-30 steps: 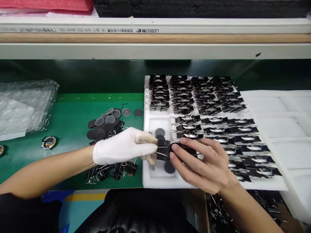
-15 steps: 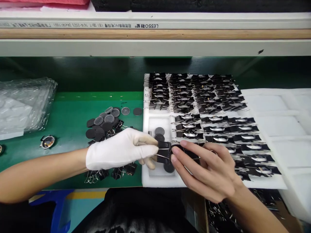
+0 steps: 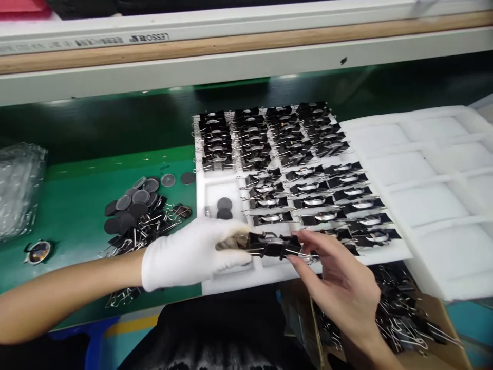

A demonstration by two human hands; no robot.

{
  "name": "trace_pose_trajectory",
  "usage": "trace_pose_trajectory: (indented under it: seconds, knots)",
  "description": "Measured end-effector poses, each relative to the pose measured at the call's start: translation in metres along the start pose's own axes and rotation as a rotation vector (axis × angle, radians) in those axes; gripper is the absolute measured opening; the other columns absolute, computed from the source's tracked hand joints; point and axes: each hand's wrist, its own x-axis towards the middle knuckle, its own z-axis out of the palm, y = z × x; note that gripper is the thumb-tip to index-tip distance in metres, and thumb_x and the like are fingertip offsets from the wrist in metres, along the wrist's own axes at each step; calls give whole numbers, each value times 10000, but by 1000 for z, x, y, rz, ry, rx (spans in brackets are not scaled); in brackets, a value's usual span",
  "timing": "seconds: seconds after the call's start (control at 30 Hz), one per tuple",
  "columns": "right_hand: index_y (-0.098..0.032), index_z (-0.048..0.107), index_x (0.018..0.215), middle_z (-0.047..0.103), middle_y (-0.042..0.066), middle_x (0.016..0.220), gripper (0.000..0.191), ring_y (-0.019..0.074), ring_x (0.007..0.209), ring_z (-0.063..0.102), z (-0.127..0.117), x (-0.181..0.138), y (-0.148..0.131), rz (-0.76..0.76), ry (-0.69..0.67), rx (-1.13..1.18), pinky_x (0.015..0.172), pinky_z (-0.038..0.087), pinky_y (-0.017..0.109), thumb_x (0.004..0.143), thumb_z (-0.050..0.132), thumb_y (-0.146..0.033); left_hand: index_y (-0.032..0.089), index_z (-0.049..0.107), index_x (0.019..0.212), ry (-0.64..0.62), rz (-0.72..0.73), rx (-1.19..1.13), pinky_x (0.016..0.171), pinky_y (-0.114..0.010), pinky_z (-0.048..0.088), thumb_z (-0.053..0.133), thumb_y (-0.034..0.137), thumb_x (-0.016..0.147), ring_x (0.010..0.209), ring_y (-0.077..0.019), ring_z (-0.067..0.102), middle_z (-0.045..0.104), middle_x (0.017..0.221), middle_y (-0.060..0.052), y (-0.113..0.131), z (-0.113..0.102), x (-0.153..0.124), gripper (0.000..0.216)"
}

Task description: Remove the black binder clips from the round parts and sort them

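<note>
My left hand (image 3: 188, 253), in a white glove, pinches one end of a clamped part (image 3: 269, 244): a round disc held between black binder clips. My bare right hand (image 3: 339, 280) grips the other end with its fingertips. The part hangs just above the front edge of a white foam tray (image 3: 215, 186). Rows of similar clipped parts (image 3: 292, 169) fill most of the tray. Two loose dark discs (image 3: 224, 206) lie in the tray's open front-left pocket.
A pile of dark and grey discs (image 3: 133, 203) and loose binder clips (image 3: 154, 223) lies on the green mat left of the tray. Another white foam tray (image 3: 431, 174) overlaps on the right. A cardboard box of clips (image 3: 404, 318) sits below. Clear plastic trays (image 3: 17, 185) are stacked far left.
The view swung right and tilted. Both hands moved the clipped part slightly right and toward the tray's front edge; a second clip now shows on the part.
</note>
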Motion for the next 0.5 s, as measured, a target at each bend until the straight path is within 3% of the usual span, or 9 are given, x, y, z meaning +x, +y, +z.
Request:
trace_pose_trajectory:
  seconds: [0.07,0.2,0.33,0.5]
  knots:
    - [-288,597,1413,728,65,1156,597,234,934,708,0,-7,5,-76,54,-72,844,620,430,876,760,-82,241,652,1291,10,116,338,762,-323,542,605,401,991,872,-208,720,770,1046,-29,0,12,8,344]
    - [-199,636,1338,704,118,1128,571,325,1075,667,5,-8,16,-272,255,-559,920,553,503,817,869,-193,177,667,987,238,184,1007,631,-386,449,533,404,1017,723,-264,666,709,852,-64,1,31,18,265]
    - [-160,681,1171,627,136,1068,496,328,1018,596,12,-12,22,-147,410,-791,853,497,489,797,887,-413,188,602,862,348,253,1173,593,-380,384,484,420,1042,628,-242,622,636,711,-28,4,42,25,317]
    - [-139,685,1118,565,157,1070,462,353,1055,532,14,-14,24,-21,406,-802,869,453,519,844,823,-485,183,596,871,372,204,1254,597,-380,360,471,416,1051,615,-240,612,637,715,-46,13,58,34,320]
